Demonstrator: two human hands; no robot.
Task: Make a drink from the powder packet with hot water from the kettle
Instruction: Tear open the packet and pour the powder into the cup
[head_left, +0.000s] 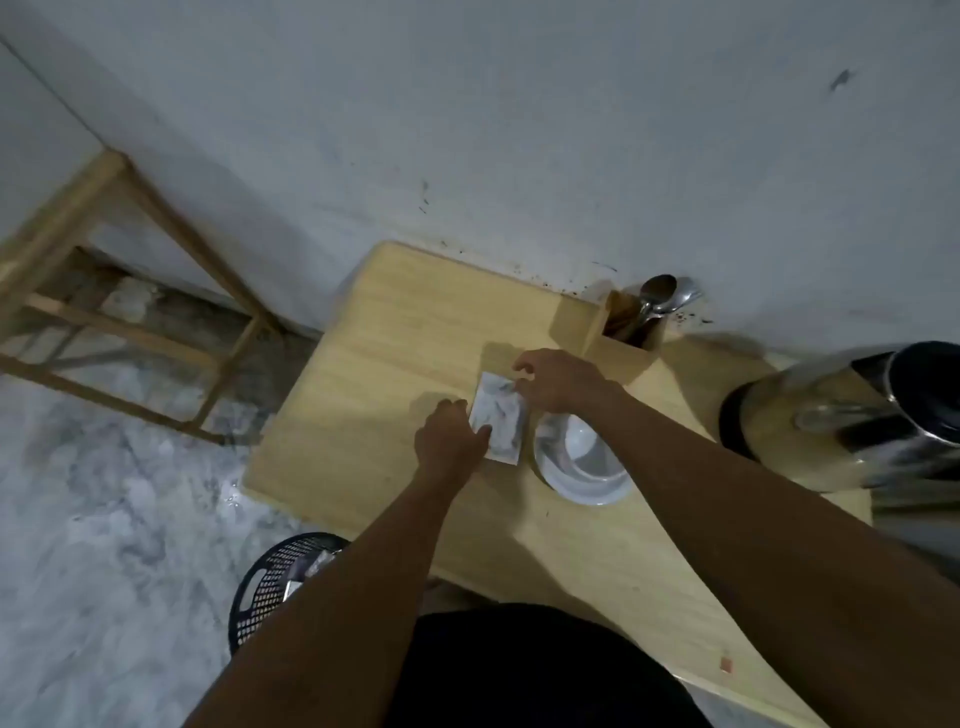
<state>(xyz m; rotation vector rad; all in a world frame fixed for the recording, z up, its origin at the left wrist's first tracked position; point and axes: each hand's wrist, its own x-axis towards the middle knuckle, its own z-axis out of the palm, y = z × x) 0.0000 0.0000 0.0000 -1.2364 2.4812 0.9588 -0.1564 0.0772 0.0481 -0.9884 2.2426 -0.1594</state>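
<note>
While both hands pinch it, the powder packet (497, 418) lies lengthwise near-to-far. Left hand (452, 441) grips its near edge; right hand (558, 382) its far corner, cup (584, 457) just right

No readable text showing anywhere; print on powder packet (497, 415) appearing only as grey blur, no letters or numbers making out.

Two bare forearms are seen, no sleeves reaching the wrists, nothing worn on the left hand (451, 437) or right hand (558, 379). A dark, black-looking garment is glimpsed below.
</note>
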